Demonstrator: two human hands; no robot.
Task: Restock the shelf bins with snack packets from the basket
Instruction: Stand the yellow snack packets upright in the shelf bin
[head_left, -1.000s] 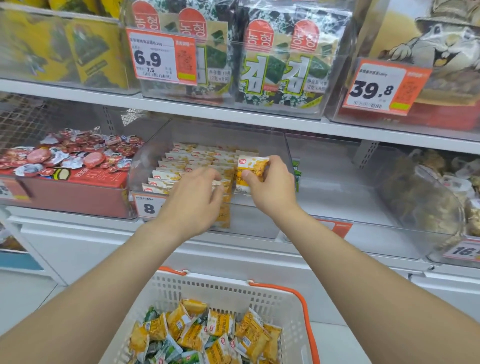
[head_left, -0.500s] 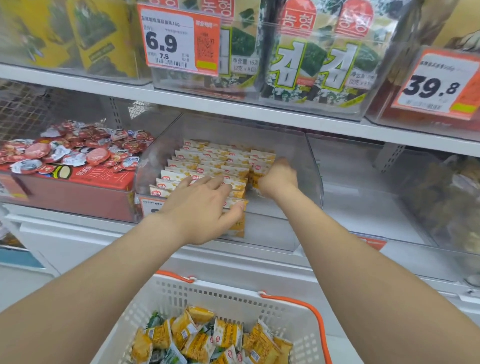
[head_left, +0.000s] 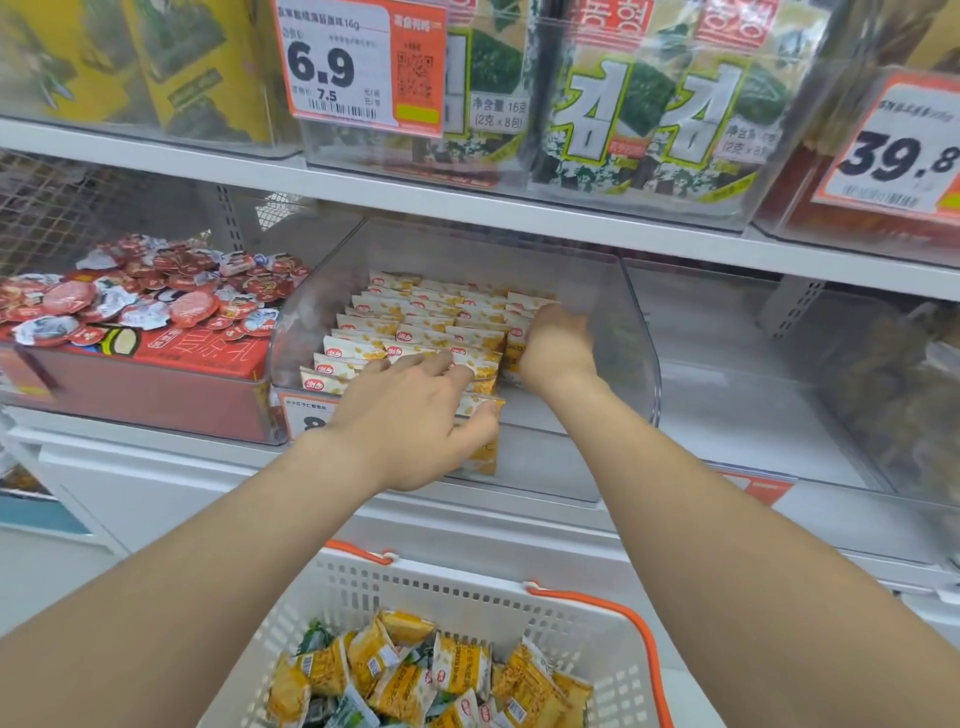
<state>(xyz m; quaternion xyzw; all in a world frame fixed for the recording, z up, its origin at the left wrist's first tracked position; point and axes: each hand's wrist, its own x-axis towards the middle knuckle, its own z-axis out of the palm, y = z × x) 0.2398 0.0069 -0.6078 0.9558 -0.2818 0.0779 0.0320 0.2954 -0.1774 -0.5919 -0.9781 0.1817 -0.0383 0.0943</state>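
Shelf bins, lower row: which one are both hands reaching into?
The clear middle bin with upright yellow-and-white packets; left hand and right hand reach into it. The red bin and the far-right bin have none.

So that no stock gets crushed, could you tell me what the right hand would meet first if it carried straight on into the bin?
Most likely the upright snack packets at the right end of the rows. The right hand looks to be touching them, though its fingertips are hidden and depth is unclear.

We saw yellow-and-white snack packets standing in neat upright rows inside the clear shelf bin at twelve o'clock. Loose packets lay jumbled in the white, orange-handled basket at six o'clock.
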